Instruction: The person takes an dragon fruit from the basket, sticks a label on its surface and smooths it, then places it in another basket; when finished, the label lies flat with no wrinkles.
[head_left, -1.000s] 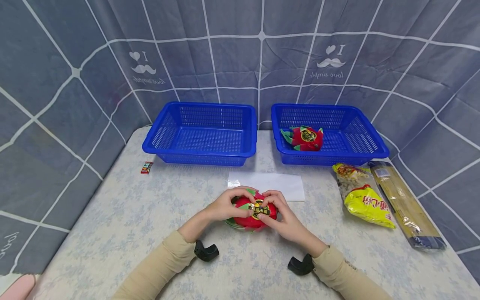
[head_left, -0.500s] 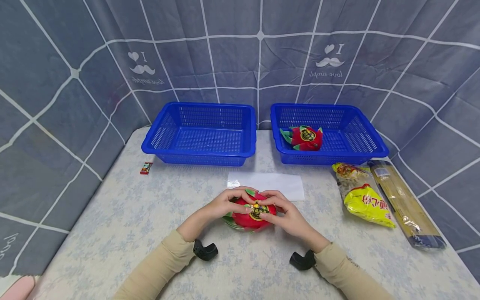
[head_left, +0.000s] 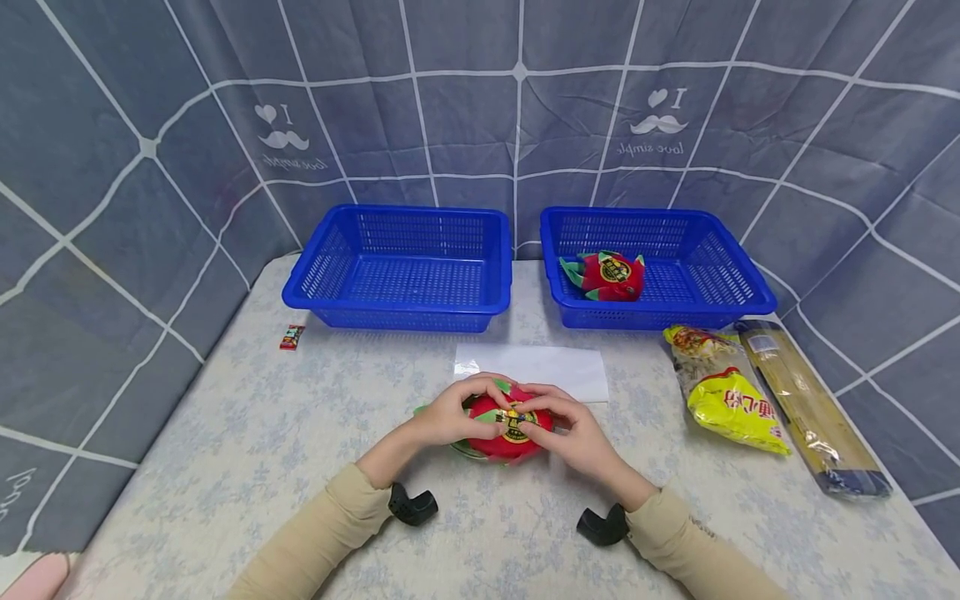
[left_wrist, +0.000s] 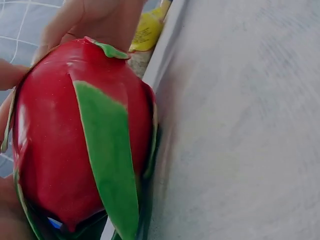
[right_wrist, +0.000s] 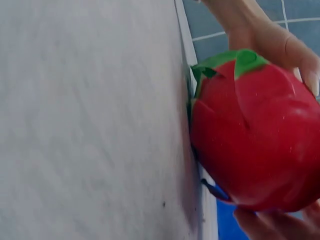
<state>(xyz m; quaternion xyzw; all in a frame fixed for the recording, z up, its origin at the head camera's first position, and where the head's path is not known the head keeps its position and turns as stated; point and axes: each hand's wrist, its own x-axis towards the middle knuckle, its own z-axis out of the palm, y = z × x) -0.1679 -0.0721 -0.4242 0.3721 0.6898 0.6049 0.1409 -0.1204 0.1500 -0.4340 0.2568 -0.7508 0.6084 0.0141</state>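
Note:
A red dragon fruit point(head_left: 497, 447) with green scales rests on the table between both hands. Its upper side bears a black and gold label point(head_left: 517, 429). The left hand point(head_left: 457, 413) curls round the fruit's left side, thumb and forefinger tips at the label. Opposite it, the right hand point(head_left: 570, 427) holds the right side, its thumb and forefinger also meeting at the label, so part of the label is covered. Whether a label edge is pinched cannot be told. The wrist views show the dragon fruit's glossy red skin point(left_wrist: 60, 135) close up, with fingers around it.
Behind the hands lies a white sheet point(head_left: 551, 367). Two blue baskets stand farther back; the right basket point(head_left: 667, 313) contains another dragon fruit point(head_left: 621, 279), and the left basket point(head_left: 397, 320) stands beside it. A yellow bag point(head_left: 731, 404), a long packet point(head_left: 813, 408) and a small red sachet point(head_left: 292, 337) lie around.
Both hands stay round the dragon fruit while their thumbs and forefingers shift slightly over the label. The right hand's fingertips have moved a little towards the left hand's. The other objects stay put.

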